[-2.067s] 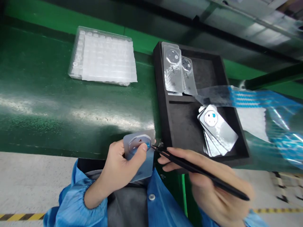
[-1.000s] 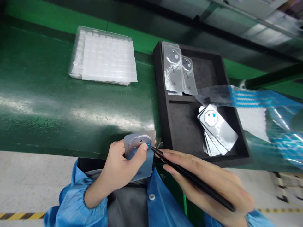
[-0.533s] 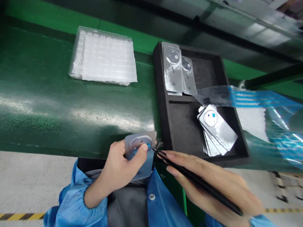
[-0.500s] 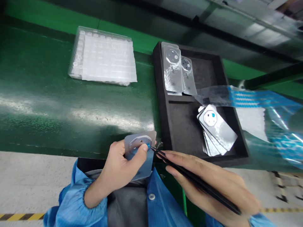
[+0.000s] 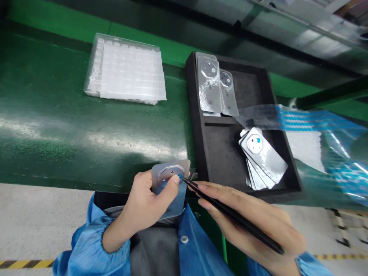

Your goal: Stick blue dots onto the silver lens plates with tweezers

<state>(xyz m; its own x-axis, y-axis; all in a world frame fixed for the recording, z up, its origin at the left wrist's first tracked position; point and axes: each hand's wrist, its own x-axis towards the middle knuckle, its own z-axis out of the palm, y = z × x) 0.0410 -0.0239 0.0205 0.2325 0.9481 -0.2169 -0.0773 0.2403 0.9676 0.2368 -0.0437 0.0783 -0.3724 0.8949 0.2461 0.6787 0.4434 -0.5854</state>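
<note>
A silvery phone back panel (image 5: 175,203) with an octagonal camera ring is held at the bench's front edge. My left hand (image 5: 146,207) is closed on it, the thumb pressing beside the ring. Black tweezers (image 5: 238,218) lie in my right hand (image 5: 253,222), which is closed around them with fingers along the shaft. Their tips touch a small blue spot (image 5: 180,176) on the ring's right side, by my left thumb. Whether the tips pinch the spot or only press it, I cannot tell. The thumb hides part of the ring.
A black divided tray (image 5: 198,153) holds similar panels (image 5: 209,86) in its far compartment and a fanned stack (image 5: 264,157) in the near one. Clear film with blue dots (image 5: 301,119) overlaps its right side. A clear box of white pieces (image 5: 93,73) stands at the back left.
My right hand and the tweezers' rear end have shifted slightly left and up. The tips have moved a little left on the blue spot. My left hand and the panel are almost still.
</note>
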